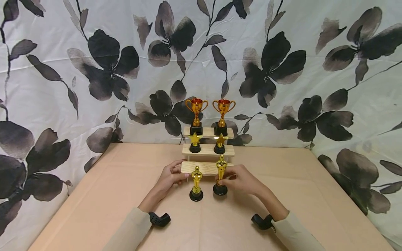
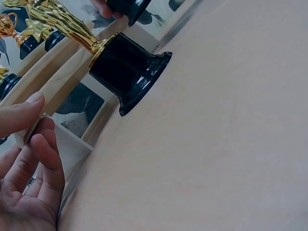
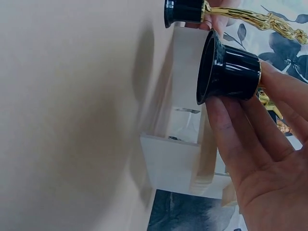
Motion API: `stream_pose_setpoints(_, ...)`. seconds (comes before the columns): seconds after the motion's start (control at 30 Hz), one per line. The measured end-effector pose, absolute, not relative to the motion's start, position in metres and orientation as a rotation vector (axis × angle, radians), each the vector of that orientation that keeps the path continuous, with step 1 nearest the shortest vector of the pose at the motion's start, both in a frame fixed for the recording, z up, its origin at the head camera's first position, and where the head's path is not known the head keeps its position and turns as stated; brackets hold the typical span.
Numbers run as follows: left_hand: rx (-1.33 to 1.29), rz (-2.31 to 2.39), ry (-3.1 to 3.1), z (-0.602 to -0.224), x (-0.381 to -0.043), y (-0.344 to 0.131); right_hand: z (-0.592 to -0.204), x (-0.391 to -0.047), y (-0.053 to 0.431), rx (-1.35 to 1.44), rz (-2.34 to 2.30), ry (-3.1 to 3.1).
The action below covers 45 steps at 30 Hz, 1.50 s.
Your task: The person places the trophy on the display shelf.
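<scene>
A three-step wooden display stand (image 1: 208,150) stands near the back of the table. My left hand (image 1: 171,174) pinches the left end of its lowest step (image 1: 201,168), thumb above and fingers beneath. In my right hand (image 1: 242,177) is a gold figurine trophy (image 1: 221,167), gripped around its black base (image 3: 236,72); in the right wrist view the hollow underside of that base shows, off the table. Another gold figurine trophy (image 1: 196,179) is upright in front of the lowest step, to the left of the held one, with no hand on it.
Two gold cup trophies (image 1: 196,111) stand on the top step. Two star trophies (image 1: 194,143) occupy the middle step. Behind the table (image 1: 125,209) hangs a white cloth (image 1: 220,52) with dark flowers. A black wrist device (image 1: 160,219) sits at each cuff.
</scene>
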<state>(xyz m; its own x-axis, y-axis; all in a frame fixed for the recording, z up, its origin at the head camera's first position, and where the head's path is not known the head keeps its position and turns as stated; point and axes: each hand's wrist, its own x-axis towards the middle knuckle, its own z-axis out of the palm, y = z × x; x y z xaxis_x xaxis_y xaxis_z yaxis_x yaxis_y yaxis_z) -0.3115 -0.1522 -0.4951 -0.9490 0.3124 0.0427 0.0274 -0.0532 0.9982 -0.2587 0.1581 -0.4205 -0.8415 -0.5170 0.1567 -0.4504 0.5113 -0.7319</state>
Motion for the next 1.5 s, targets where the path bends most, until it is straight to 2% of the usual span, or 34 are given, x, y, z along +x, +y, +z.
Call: stream_pose_setpoints(1.5,0.389,2.099,2.014,-0.496,-0.313,-0.153,-0.397,-0.274,0.163,-0.844,-1.383,2.692)
